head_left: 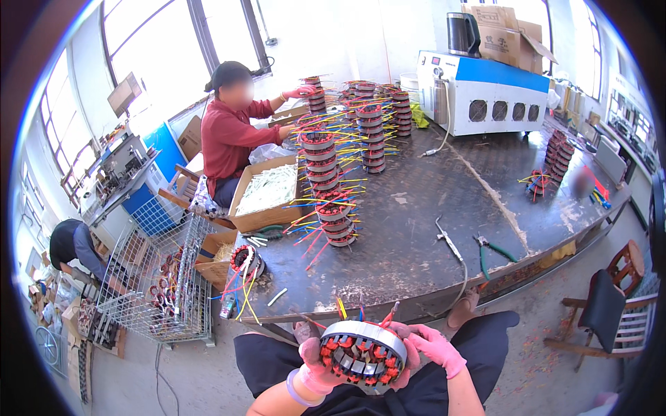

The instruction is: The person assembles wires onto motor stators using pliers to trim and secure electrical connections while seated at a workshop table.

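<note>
Over my lap, in front of the table's near edge, I hold a motor stator [365, 341], a steel ring with copper windings, red insulation and a few coloured wires standing up behind it. My left hand [318, 374], in a pink glove with dirty fingertips, is closed round its left side. My right hand [441, 351], also gloved, is bent at the ring's right rim, its fingertips partly hidden there. Close by on the table, a single stator [248, 262] trails red, white and yellow leads, with a pale sleeve tube [277, 297] beside it.
Tall stator stacks [326, 187] with wires sticking out stand mid-table. A carton [267, 197] of white tubes is at the left. Green-handled pliers [494, 253] and a hose-fed tool [447, 239] lie to the right. A co-worker [232, 139] sits across; another person [76, 246] bends beyond a wire cage [156, 298].
</note>
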Action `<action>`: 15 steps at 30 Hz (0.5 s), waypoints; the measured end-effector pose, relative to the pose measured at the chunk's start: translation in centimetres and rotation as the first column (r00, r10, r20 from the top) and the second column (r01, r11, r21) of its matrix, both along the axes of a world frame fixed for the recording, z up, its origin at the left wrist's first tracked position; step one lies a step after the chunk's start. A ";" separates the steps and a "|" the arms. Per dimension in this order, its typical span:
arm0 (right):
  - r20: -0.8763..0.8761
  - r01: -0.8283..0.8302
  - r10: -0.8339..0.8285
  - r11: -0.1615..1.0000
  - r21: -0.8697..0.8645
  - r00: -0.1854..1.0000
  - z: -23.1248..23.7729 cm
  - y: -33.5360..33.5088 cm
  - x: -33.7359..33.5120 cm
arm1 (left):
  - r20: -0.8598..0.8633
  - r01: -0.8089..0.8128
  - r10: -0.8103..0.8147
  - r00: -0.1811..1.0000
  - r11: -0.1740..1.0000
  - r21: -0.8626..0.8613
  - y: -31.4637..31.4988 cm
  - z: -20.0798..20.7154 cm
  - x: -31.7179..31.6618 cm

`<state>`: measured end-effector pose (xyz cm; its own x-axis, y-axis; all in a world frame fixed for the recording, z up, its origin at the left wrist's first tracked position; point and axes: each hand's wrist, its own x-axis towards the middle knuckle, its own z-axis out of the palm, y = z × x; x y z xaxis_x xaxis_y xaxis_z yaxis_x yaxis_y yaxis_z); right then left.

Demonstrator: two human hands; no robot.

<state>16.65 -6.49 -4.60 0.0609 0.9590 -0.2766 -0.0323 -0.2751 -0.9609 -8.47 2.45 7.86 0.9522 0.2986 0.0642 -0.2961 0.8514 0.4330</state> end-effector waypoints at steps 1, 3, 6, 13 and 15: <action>-0.003 0.006 -0.006 1.000 -0.010 1.000 0.3 0.0 -0.1 | -0.041 0.005 -0.005 0.999 1.000 0.002 -0.2 0.9 0.0; -0.001 0.017 -0.017 0.999 -0.028 1.000 0.6 -0.1 0.0 | -0.061 0.051 -0.051 0.997 0.999 0.000 -0.2 2.2 0.5; 0.019 0.015 -0.014 0.999 -0.046 1.000 1.2 -0.1 -0.3 | -0.066 0.086 -0.085 0.994 0.996 0.000 -0.1 2.5 0.6; 0.022 0.011 -0.009 0.998 -0.061 1.000 0.6 -0.1 -0.1 | -0.106 -0.046 0.089 0.990 0.933 0.357 0.2 2.0 0.9; 0.085 -0.005 0.008 0.999 -0.036 0.996 0.7 -0.1 0.0 | -0.016 -0.077 0.094 0.995 0.891 0.448 0.0 3.3 1.5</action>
<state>16.62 -6.55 -3.91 0.0799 0.9489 -0.3052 0.0510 -0.3097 -0.9495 -6.94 2.48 11.15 0.9286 0.3270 0.1756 -0.3356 0.5378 0.7734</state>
